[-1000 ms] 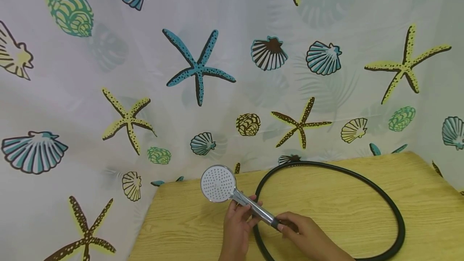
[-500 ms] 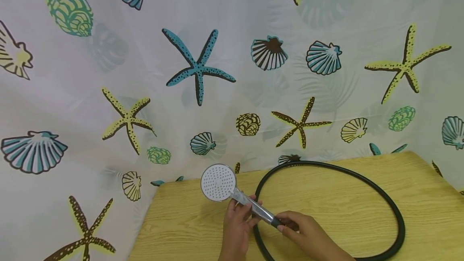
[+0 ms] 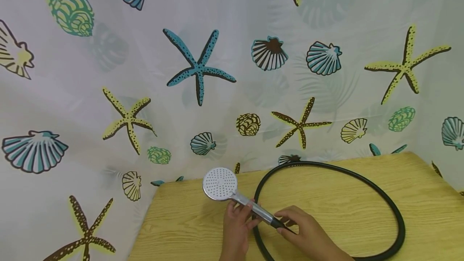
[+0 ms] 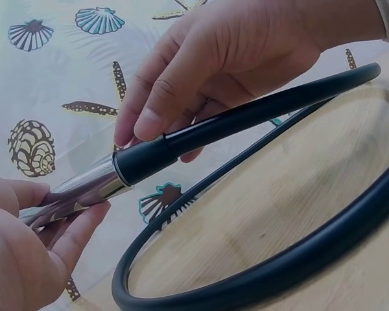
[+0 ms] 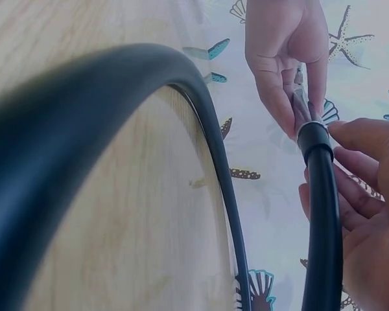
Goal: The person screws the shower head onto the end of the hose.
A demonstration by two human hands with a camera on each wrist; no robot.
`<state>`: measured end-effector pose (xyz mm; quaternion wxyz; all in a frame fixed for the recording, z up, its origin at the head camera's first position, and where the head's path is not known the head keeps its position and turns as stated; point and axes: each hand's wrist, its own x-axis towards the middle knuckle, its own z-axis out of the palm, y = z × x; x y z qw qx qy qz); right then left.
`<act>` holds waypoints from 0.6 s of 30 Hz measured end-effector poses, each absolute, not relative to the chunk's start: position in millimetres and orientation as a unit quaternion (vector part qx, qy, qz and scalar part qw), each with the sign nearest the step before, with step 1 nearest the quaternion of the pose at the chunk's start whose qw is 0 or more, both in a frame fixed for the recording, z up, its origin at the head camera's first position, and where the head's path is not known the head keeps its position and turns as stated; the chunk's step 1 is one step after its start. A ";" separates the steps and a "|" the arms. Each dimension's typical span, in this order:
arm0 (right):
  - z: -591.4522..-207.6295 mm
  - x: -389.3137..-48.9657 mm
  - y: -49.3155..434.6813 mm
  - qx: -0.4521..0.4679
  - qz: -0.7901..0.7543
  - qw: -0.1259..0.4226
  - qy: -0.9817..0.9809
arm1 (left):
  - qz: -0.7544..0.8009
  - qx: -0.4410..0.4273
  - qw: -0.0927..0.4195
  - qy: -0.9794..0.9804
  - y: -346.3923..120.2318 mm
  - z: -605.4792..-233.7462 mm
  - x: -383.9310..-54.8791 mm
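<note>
A chrome shower head [image 3: 220, 183] with a white dotted face is held above the table, its face toward the head camera. My left hand [image 3: 237, 224] grips its chrome handle [image 3: 259, 212], fingers on one side and thumb on the other. The black connector [image 4: 142, 160] of a shower hose [image 4: 227, 123] meets the handle's lower end. Around that connector, my right hand [image 3: 306, 233] has its fingers loosely spread; in the left wrist view, the thumb is beside the connector and other fingertips show beneath it. The right wrist view shows fingertips on either side of the hose [image 5: 324, 227].
The black hose makes a large loop over the wood-grain table [image 3: 326, 204], reaching its back edge. Behind and at both sides hangs a white curtain [image 3: 232, 92] printed with shells and starfish.
My right hand's fingers have loosened and spread apart, so more of the black connector shows. The shower head has dipped slightly and shifted right. My left hand keeps its grip.
</note>
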<state>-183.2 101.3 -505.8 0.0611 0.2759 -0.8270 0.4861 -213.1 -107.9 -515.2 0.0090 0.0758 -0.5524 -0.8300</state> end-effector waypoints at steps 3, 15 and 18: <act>-504.7 -182.0 100.4 0.291 0.473 0.093 -0.826 | -0.823 0.084 0.008 -0.561 -107.5 -515.1 -213.0; -505.5 -182.7 99.5 0.325 0.454 0.142 -0.818 | -0.809 0.103 0.016 -0.579 -105.5 -515.7 -212.3; -506.0 -182.9 99.3 0.320 0.458 0.134 -0.819 | -0.808 0.103 0.017 -0.580 -105.4 -516.2 -212.8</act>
